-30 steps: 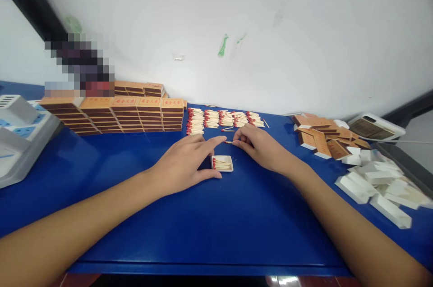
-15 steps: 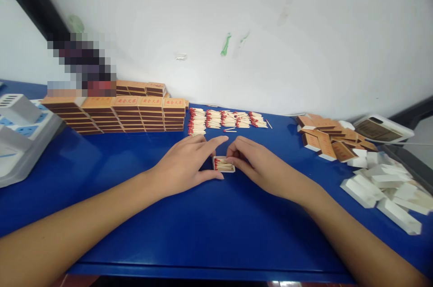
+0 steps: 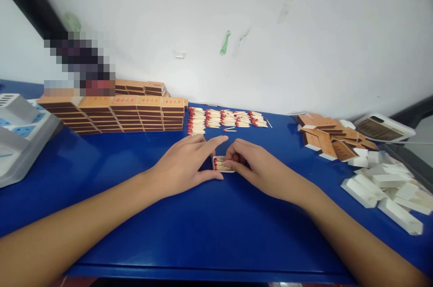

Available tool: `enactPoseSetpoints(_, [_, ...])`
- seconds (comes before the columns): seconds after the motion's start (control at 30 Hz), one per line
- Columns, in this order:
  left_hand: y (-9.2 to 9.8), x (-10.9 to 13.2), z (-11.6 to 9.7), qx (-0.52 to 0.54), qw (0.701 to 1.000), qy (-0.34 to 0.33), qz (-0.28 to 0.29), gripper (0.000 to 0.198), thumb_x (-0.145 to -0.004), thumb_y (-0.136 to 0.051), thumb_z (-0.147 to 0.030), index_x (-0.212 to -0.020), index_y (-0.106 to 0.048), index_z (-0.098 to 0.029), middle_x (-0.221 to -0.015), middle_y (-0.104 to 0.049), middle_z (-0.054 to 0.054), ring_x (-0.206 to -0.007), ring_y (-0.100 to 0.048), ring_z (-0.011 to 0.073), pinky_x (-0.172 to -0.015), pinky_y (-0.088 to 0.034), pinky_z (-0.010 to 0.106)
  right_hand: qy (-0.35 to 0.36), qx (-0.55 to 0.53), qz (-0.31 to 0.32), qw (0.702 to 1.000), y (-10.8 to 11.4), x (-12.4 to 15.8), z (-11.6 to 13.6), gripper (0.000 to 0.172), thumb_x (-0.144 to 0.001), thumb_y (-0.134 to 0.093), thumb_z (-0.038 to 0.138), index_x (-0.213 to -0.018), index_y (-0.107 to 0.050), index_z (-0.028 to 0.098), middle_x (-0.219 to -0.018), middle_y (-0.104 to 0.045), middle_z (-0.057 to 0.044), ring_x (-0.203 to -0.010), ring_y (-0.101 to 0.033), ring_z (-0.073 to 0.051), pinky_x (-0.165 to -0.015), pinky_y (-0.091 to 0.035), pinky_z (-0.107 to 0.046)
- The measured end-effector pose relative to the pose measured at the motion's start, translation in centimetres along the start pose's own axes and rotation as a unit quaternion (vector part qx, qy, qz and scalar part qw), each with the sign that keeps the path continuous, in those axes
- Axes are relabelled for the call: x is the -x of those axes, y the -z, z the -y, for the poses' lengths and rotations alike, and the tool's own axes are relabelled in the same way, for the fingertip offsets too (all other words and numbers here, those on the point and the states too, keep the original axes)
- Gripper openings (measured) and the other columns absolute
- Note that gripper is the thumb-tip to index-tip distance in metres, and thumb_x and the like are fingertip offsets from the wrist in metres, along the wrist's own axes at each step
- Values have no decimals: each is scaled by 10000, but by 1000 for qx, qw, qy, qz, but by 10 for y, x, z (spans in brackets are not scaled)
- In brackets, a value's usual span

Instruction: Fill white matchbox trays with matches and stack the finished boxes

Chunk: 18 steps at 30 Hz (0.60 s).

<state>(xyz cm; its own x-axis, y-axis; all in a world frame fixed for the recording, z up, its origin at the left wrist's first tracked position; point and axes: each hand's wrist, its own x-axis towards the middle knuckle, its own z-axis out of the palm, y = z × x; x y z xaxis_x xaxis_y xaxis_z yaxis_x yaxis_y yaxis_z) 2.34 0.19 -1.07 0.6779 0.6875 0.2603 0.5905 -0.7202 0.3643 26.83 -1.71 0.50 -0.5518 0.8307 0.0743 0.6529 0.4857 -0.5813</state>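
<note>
A small white matchbox tray [image 3: 213,165] with red-tipped matches [image 3: 219,164] in it rests on the blue table between my hands. My left hand [image 3: 184,163] is around the tray's left end. Its thumb lies along the near edge, another fingertip touches the far left corner, and the index finger stretches out above. At the tray's right end, my right hand [image 3: 259,163] is closed, with thumb and fingers pinched on matches inside. Those fingers hide part of the matches. Beyond the hands lie several piles of loose matches [image 3: 213,118] with red heads.
Stacked full matchboxes [image 3: 135,113] stand at the back left beside a white power strip [image 3: 30,143]. Matchbox sleeves [image 3: 326,143] are heaped at the right, with white trays [image 3: 382,183] before them. A white device [image 3: 385,127] lies behind. The wall [image 3: 237,7] bounds the blue table [image 3: 216,233].
My right hand has shifted slightly left over the tray, its fingers still pinched on the matches. My left hand stays in place. The camera view has moved a little.
</note>
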Motion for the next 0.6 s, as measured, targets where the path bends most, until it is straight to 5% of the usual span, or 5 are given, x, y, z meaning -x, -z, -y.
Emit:
enactPoseSetpoints(0.43, [0,0,0,-4,1000,-3,-3,818,-915,-776,-559,-1576,-429,-224,-1137,-720,82,-1093,-658,274,-983,-554,439,8,34,-19,999,3,0,-1,104,-1059,-576,246,-965,-616,225,-918,-618,-18,-788,-562,-169,-705,-427,-313])
enactPoseSetpoints(0.6, [-1,1,1,0,1000,-5,0,808,-913,-782,-552,-1571,-433,-238,-1118,-722,67,-1071,-660,266,-968,-555,425,10,66,-137,988,3,-13,-25,107,-1048,-589,277,-989,-658,221,-842,-602,-27,-763,-558,-195,-703,-446,-333])
